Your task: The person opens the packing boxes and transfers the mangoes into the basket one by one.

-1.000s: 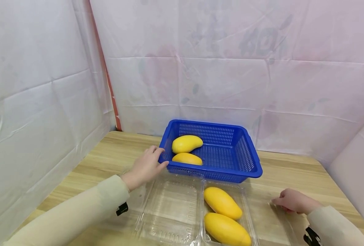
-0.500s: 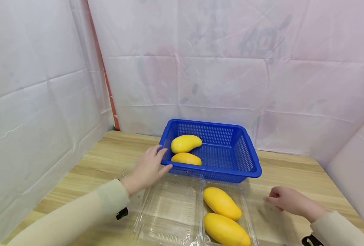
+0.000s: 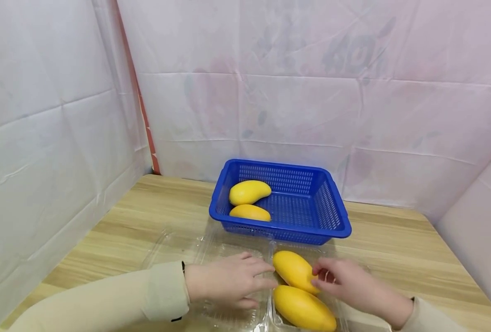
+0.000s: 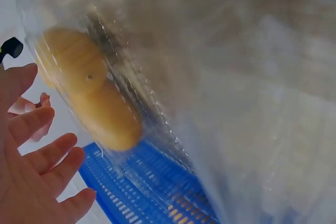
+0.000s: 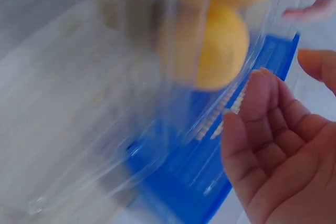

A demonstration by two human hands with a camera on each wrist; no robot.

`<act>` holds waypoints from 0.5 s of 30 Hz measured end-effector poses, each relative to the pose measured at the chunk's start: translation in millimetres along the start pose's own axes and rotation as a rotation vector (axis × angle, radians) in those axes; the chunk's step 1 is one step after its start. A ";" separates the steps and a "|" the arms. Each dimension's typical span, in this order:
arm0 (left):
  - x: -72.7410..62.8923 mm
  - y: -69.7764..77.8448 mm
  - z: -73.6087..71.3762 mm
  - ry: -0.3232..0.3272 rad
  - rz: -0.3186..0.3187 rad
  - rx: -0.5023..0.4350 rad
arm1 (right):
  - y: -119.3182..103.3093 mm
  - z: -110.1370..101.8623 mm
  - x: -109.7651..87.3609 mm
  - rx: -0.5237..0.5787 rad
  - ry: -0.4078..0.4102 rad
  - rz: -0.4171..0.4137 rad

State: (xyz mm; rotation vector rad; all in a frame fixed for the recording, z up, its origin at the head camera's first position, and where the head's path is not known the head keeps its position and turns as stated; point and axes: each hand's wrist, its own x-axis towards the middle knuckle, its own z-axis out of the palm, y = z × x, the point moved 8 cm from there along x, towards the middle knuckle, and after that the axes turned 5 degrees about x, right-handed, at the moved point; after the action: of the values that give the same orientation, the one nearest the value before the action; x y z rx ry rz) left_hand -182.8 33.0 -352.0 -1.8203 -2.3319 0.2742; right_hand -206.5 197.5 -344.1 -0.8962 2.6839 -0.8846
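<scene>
Two yellow mangoes lie one behind the other in the right half of a clear plastic clamshell box (image 3: 224, 316); the far mango (image 3: 291, 266) and the near mango (image 3: 302, 310) both show. Over the box's left half reaches my left hand (image 3: 234, 280), fingers spread, its tips at the mangoes' left side. My right hand (image 3: 351, 283) hovers at the right end of the far mango with loosely bent fingers. In the right wrist view, the fingers (image 5: 273, 114) of that hand have nothing between them, and the box wall stands beside the mangoes.
A blue plastic basket (image 3: 345, 227) stands right behind the box. Inside its left end lie a curved mango (image 3: 249, 191) and a second mango (image 3: 250, 212). The wooden table (image 3: 121, 226) is bordered by pale cloth walls (image 3: 245, 106).
My left hand has left the basket's left corner and come down right over the box. My right hand has moved left from the table to the far mango. The mangoes stay in place.
</scene>
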 end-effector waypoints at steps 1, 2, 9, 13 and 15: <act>0.3 1.1 2.5 -0.030 -0.001 -0.003 | -4.4 5.0 0.5 -0.017 -0.012 -0.016; 0.4 1.5 4.8 -0.058 -0.005 -0.009 | -7.6 10.3 0.4 -0.025 -0.032 -0.017; -0.6 1.1 12.2 -0.131 -0.024 -0.046 | -14.7 37.8 -0.4 -0.149 -0.130 0.080; -1.8 0.9 13.5 -0.141 -0.035 -0.060 | -19.2 43.5 0.8 -0.191 -0.121 0.081; -2.4 0.5 14.0 -0.140 -0.040 -0.065 | -21.3 45.4 1.1 -0.208 -0.109 0.058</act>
State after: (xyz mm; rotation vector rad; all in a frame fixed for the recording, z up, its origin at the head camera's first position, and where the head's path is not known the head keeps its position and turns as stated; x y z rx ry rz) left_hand -185.2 30.2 -365.7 -1.8372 -2.4963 0.3341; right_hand -181.6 161.3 -368.2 -0.8742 2.7263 -0.5346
